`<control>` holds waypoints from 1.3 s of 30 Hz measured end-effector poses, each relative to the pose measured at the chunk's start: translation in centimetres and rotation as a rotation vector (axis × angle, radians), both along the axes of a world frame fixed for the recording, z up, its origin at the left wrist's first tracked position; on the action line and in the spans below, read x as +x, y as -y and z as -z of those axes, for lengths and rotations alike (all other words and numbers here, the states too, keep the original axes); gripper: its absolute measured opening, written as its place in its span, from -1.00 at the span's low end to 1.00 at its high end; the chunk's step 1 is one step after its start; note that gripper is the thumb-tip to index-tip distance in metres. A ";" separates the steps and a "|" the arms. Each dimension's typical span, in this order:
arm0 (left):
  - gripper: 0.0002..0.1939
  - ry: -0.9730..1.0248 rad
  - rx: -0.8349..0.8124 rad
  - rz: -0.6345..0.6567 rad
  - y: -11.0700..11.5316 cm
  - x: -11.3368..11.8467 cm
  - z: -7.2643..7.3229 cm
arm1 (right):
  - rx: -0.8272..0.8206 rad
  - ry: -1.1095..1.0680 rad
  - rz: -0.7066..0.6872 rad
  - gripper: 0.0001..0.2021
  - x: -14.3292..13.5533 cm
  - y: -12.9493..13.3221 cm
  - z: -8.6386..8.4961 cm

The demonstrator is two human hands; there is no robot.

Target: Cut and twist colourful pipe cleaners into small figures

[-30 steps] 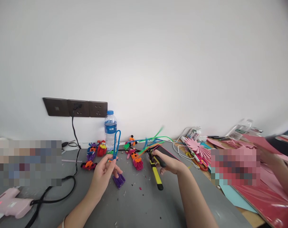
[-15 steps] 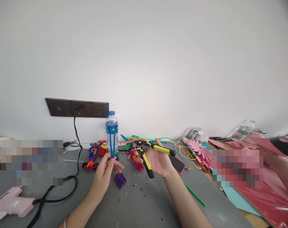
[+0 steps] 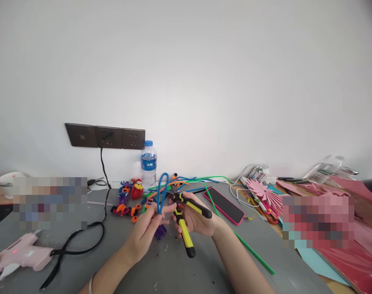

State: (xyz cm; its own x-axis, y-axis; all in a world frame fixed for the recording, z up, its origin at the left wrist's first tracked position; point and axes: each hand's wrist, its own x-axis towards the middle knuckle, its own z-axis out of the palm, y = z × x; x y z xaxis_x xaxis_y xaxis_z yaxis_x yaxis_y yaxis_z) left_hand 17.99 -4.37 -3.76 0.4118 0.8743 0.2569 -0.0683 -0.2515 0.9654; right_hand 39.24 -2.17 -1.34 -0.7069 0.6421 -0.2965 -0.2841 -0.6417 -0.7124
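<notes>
A bent loop of blue pipe cleaner stands upright between the pinched fingers of my left hand. My right hand holds yellow-and-black pliers, their handles spread toward me and their jaws pointing away, near my left fingertips. Behind the hands lie fuzzy figures, one red and one purple and orange. A purple bundle lies partly hidden beneath my left hand. Loose pipe cleaners, among them a long green one, lie behind and to the right.
A water bottle stands by the wall. At the left are a pink glue gun and its black cord. A phone lies right of the pliers. Pink paper fans and another person's arm are at the right.
The pliers have moved down and left, closer to the blue loop, and their handles have swung. My left hand has shifted right and lower. The view has turned slightly left, and the phone is more exposed.
</notes>
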 end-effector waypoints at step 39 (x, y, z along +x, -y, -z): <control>-0.66 -0.626 0.314 -0.239 -2.3 -0.6 2.1 | 0.185 -0.248 0.118 -0.54 -1.2 1.6 -2.4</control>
